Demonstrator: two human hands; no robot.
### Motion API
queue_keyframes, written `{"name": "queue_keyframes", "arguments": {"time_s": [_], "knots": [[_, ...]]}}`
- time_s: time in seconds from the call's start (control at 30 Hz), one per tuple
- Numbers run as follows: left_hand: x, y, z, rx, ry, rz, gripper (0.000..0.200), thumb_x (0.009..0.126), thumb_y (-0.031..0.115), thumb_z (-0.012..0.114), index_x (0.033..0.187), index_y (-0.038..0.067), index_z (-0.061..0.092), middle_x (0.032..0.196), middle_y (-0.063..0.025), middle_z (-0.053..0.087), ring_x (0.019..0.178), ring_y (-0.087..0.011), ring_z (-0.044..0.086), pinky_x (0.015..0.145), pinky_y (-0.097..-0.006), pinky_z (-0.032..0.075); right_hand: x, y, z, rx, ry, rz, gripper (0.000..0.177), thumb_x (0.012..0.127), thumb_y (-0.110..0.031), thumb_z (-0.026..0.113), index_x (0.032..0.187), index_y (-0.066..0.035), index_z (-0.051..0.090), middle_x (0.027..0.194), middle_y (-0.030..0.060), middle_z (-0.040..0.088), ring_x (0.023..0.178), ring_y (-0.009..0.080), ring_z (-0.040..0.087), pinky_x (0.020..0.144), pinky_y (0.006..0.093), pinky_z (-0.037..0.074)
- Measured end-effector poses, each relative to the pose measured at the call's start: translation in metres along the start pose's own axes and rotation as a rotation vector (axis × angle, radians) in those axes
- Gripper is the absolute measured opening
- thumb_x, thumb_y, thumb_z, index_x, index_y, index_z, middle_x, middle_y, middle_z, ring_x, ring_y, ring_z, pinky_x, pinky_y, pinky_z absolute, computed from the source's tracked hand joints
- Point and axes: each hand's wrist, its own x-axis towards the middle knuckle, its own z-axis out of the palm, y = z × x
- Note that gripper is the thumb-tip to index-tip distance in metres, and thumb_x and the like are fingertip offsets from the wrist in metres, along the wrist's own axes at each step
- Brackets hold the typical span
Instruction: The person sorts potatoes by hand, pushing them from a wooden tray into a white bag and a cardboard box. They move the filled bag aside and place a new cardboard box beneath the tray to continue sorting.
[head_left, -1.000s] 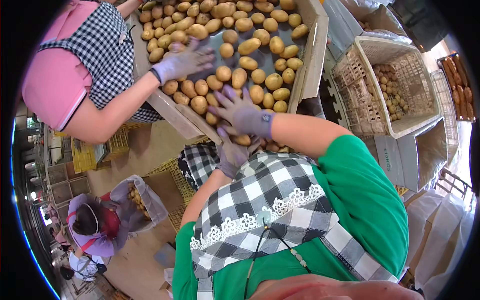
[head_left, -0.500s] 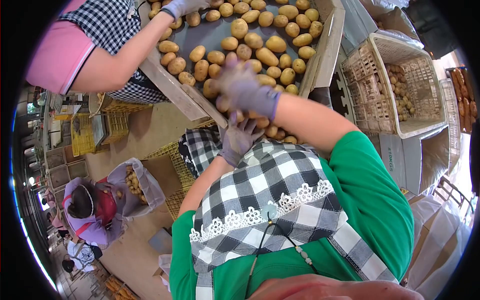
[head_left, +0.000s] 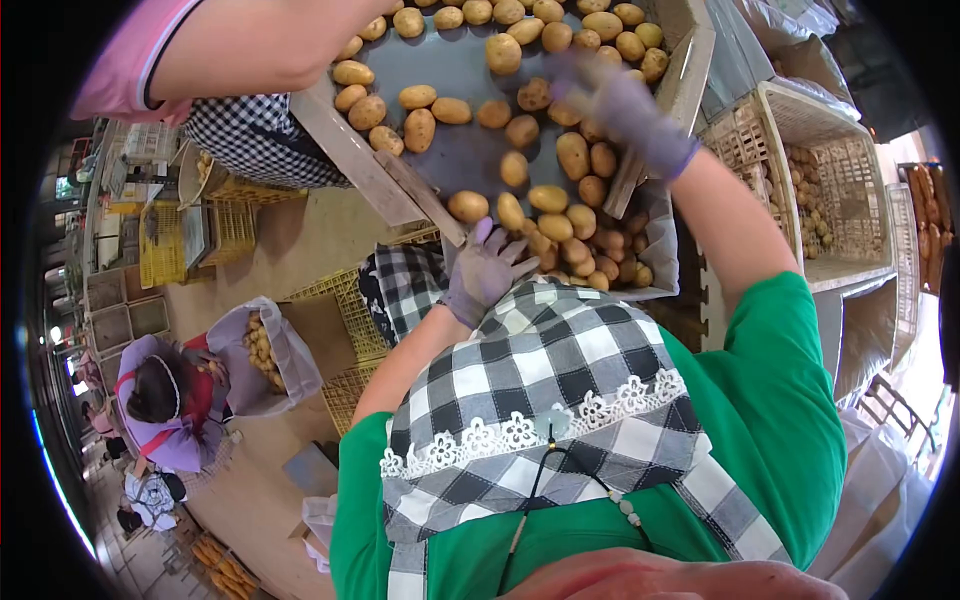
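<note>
My left hand (head_left: 484, 275), in a thin purple glove, has its fingers spread at the mouth of the grey sorting chute (head_left: 440, 62), beside potatoes (head_left: 553, 226) lying at its lower end. Smeared by motion, my gloved right hand (head_left: 628, 108) reaches over the chute's right side, above more potatoes (head_left: 573, 156); its fingers are too blurred to read. Below the mouth, a lined box (head_left: 660, 262) against my checked apron holds a heap of potatoes (head_left: 607, 257). Wooden boards (head_left: 350, 165) edge the chute.
A co-worker's arm (head_left: 270, 45) reaches across the chute's upper left. At right stands a dirty white crate (head_left: 845, 190) partly filled with potatoes. Lower left, another person (head_left: 165, 400) bends beside a lined box (head_left: 300, 350) of potatoes. Yellow crates (head_left: 345, 320) stand near my left arm.
My right hand has swung up and right from the chute's mouth. Several potatoes have shifted, showing more grey surface and the box below. My left hand stays nearly in place.
</note>
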Motion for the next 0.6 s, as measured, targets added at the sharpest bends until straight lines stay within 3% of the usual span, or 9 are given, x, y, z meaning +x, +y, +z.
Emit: {"name": "queue_keyframes", "arguments": {"time_s": [0.03, 0.1, 0.17, 0.23, 0.3, 0.33, 0.4, 0.5, 0.6], "knots": [[0.004, 0.008, 0.011, 0.738, 0.067, 0.011, 0.051, 0.095, 0.046, 0.034, 0.139, 0.021, 0.038, 0.144, -0.0047, 0.037, 0.132, -0.0274, 0.035, 0.112, -0.0524, 0.021, 0.02, 0.018, -0.022, -0.166, 0.188, 0.129, 0.049, 0.085, -0.04, 0.064, 0.122, -0.009, 0.057, 0.114, 0.0156, 0.062, 0.107, 0.0295, 0.058, 0.092, 0.0354, 0.046], [0.011, -0.01, -0.036, 2.514, 0.079, 0.448, 0.077, 0.087, 0.066, 0.04, 0.142, 0.014, 0.028, 0.147, -0.0153, 0.027, 0.135, -0.0376, 0.028, 0.112, -0.0607, 0.014, 0.045, 0.033, -0.032, -0.426, 0.368, 0.384, 0.059, 0.083, -0.043, 0.063, 0.128, -0.008, 0.05, 0.124, 0.0215, 0.054, 0.12, 0.0359, 0.047, 0.096, 0.0442, 0.041], [0.012, -0.009, -0.046, 2.699, -0.009, 0.515, 0.089, 0.081, 0.074, 0.04, 0.143, 0.012, 0.024, 0.147, -0.0195, 0.024, 0.134, -0.042, 0.026, 0.111, -0.064, 0.014, 0.053, 0.053, 0.0, -0.61, 0.346, 0.636, 0.079, 0.079, -0.054, 0.059, 0.138, -0.005, 0.037, 0.135, 0.0266, 0.043, 0.132, 0.0427, 0.033, 0.102, 0.0587, 0.032], [0.015, -0.01, -0.05, 2.685, -0.03, 0.647, 0.09, 0.082, 0.077, 0.034, 0.141, 0.011, 0.025, 0.145, -0.0191, 0.029, 0.133, -0.0443, 0.026, 0.108, -0.065, 0.02, 0.036, 0.013, 0.058, -0.645, 0.264, 0.705, 0.102, 0.076, -0.054, 0.061, 0.145, 0.003, 0.012, 0.15, 0.0296, 0.011, 0.138, 0.0492, 0.011, 0.104, 0.0689, 0.018], [0.015, -0.009, -0.048, 2.743, -0.01, 0.675, 0.084, 0.084, 0.076, 0.03, 0.138, 0.011, 0.033, 0.144, -0.0156, 0.032, 0.129, -0.0408, 0.034, 0.107, -0.0631, 0.025, 0.003, -0.028, 0.106, -0.587, 0.19, 0.447, 0.096, 0.079, -0.051, 0.06, 0.143, 0.006, 0.017, 0.149, 0.0288, 0.016, 0.137, 0.0473, 0.017, 0.104, 0.0681, 0.019], [0.015, -0.008, -0.046, 2.771, -0.001, 0.688, 0.082, 0.085, 0.075, 0.028, 0.136, 0.011, 0.036, 0.143, -0.0139, 0.034, 0.127, -0.039, 0.038, 0.106, -0.0621, 0.028, 0.0, -0.077, 0.105, -0.608, -0.126, 0.539, 0.085, 0.081, -0.048, 0.059, 0.143, 0.0, 0.025, 0.148, 0.0254, 0.023, 0.137, 0.041, 0.024, 0.105, 0.067, 0.019], [0.018, -0.007, -0.045, 2.816, -0.014, 0.687, 0.081, 0.086, 0.075, 0.027, 0.134, 0.011, 0.04, 0.143, -0.0119, 0.036, 0.125, -0.0368, 0.042, 0.105, -0.06, 0.031, -0.019, -0.095, 0.135, -0.305, -0.113, 0.007, 0.069, 0.084, -0.039, 0.056, 0.141, -0.009, 0.033, 0.145, 0.0167, 0.033, 0.135, 0.0378, 0.029, 0.107, 0.0634, 0.02], [0.016, -0.013, -0.056, 2.859, -0.039, 0.649, 0.088, 0.082, 0.078, 0.03, 0.138, 0.01, 0.034, 0.143, -0.0136, 0.035, 0.123, -0.0379, 0.043, 0.106, -0.0543, 0.034, -0.011, -0.099, 0.152, -0.466, -0.117, -0.441, 0.056, 0.085, -0.033, 0.055, 0.136, -0.012, 0.043, 0.141, 0.0117, 0.041, 0.134, 0.0309, 0.034, 0.11, 0.052, 0.024], [0.015, -0.008, -0.037, 2.539, 0.126, 0.579, 0.097, 0.078, 0.082, 0.032, 0.142, 0.009, 0.027, 0.144, -0.0172, 0.032, 0.126, -0.0401, 0.04, 0.106, -0.0543, 0.032, -0.002, -0.057, 0.127, -0.313, -0.352, -0.393, 0.05, 0.084, -0.029, 0.059, 0.13, -0.013, 0.051, 0.136, 0.0097, 0.049, 0.129, 0.0278, 0.042, 0.108, 0.0413, 0.031]]}}
